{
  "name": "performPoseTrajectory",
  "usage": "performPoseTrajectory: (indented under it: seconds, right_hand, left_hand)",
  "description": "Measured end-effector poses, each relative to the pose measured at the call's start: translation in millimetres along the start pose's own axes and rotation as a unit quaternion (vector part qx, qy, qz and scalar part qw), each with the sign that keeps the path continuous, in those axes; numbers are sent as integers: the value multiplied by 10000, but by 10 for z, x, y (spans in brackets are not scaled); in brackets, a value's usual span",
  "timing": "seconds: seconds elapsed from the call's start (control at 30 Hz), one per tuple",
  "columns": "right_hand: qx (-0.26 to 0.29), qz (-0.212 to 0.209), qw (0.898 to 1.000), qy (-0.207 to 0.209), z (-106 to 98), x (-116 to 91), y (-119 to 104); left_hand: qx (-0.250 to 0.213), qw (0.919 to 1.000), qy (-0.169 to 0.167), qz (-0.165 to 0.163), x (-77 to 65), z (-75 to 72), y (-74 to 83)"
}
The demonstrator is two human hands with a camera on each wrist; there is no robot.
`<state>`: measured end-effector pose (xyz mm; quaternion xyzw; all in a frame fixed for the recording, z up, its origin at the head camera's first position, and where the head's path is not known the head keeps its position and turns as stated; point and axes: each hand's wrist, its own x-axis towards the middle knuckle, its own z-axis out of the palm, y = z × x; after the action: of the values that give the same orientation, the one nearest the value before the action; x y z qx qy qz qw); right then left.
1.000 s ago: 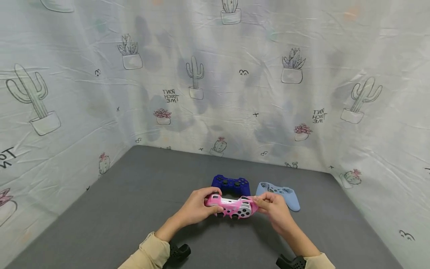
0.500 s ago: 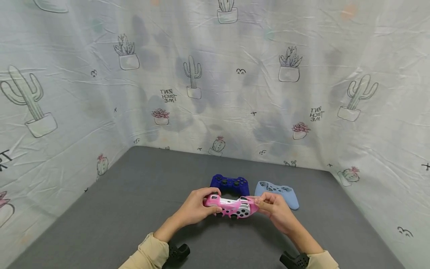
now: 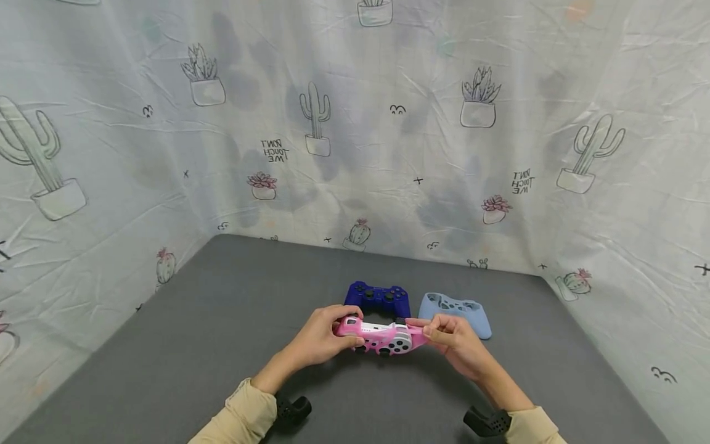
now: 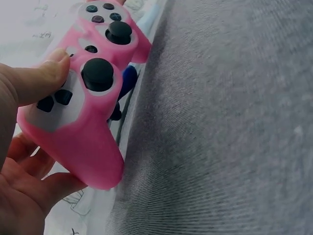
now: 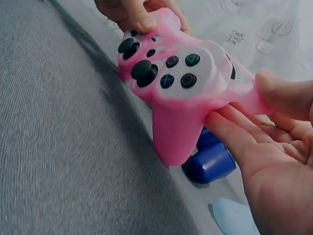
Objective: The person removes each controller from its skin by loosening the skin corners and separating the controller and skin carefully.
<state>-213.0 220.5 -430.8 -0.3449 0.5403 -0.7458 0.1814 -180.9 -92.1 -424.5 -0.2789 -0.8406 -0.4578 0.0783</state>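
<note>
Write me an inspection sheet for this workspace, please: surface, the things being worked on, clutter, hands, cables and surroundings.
Surface: grey table with a fabric-like texture.
Job's things: white game controller, partly inside a pink cover.
Clutter: dark blue game controller and light blue cover, both lying on the table beyond the hands.
Hands: left hand grips the white controller in its cover; right hand pinches a stretched part of the pink cover. Each wrist wears a black gadget.
Cables: nothing seen.
Surroundings: pale sheet printed with potted cacti.
</note>
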Motion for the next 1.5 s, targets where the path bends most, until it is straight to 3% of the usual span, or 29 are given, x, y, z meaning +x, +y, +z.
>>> performPoseTrajectory:
  seconds: [0.2,0.33,0.43,0.57,0.63,0.8,0.93,1.27,1.5]
  right_hand:
    - [0,146,9994,-309,-56,6,-31]
    - [-162,247,9992,-275,-80,-27,-34]
    - [-945,346,9949,116,-16,-33,-29]
    - [-2174,374,9740,507,126,36,-14]
    - [-2463,395,9660,684,192,76,-12]
    - [-2446,629,9587,1307,282,133,-33]
    - [-2327,746,9584,1475,275,142,-65]
    - [-2245,795,9670,902,189,207,-145]
    - [-2361,1060,9635,678,137,187,-96]
  left_hand:
    - [41,10000,72,42,4,-27,-7]
    - [122,9998,97,83,25,-27,-18]
    - [67,10000,32,40,19,-14,-19]
    - [-65,9999,39,-98,1,-3,-23]
    - [-76,9998,91,-173,-8,3,-27]
    - [-266,9992,115,-285,-11,19,-39]
    - [-421,9986,83,-310,15,23,-44]
    - [-301,9987,185,-375,34,-8,-11]
    - [-151,9989,186,-393,28,18,1]
